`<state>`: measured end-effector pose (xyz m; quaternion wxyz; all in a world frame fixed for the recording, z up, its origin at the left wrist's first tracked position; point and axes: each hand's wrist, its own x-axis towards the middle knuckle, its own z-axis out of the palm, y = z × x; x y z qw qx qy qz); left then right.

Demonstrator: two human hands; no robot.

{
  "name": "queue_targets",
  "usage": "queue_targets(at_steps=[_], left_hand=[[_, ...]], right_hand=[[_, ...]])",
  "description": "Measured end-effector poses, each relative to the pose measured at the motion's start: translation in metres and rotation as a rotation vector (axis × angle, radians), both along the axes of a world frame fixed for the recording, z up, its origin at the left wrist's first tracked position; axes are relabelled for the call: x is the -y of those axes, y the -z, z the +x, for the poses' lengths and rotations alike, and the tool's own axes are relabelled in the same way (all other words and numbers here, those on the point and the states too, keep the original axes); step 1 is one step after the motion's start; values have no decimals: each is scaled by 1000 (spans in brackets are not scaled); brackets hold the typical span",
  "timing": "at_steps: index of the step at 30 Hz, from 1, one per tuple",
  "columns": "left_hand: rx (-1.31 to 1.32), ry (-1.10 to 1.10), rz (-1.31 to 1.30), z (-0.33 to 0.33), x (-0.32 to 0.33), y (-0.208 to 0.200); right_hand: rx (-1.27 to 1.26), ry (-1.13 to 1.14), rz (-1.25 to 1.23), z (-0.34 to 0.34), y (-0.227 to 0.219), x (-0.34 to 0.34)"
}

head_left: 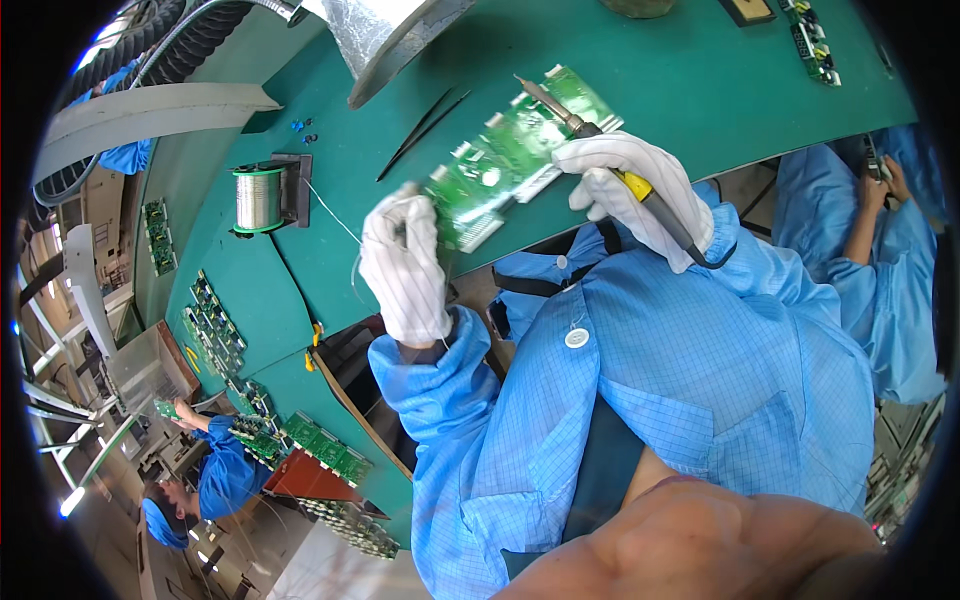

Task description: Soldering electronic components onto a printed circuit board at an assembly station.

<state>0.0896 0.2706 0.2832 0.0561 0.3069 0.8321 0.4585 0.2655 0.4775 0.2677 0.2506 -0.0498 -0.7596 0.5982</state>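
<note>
My left hand point(405, 265), in a white striped glove, is closed at the left end of a green circuit board point(490, 165). The board is slightly blurred and tilts up to the right. A thin solder wire runs from a spool point(259, 198) to this hand; whether the fingers also pinch the wire is hidden. Gloved likewise, my right hand point(640, 185) wraps round the yellow and black handle of a soldering iron point(555, 105). The iron's tip points up and left across the board's far edge; contact cannot be made out. Black tweezers point(420, 137) lie left of the board.
A metal fume hood point(385, 40) hangs over the green table point(680, 70). Several circuit boards point(215, 320) line the left side, and another point(810, 45) lies far right. Small blue parts point(303, 128) sit near the spool. Other people in blue point(235, 475) are at left and right.
</note>
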Motion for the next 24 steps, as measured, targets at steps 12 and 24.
queue_targets(at_steps=[12,24], left_hand=[[345,435,60,28,-35,-29],[-288,-6,-74,-50,-43,-6]], right_hand=[[55,197,554,9,-39,-49],[271,199,917,13,-36,-19]])
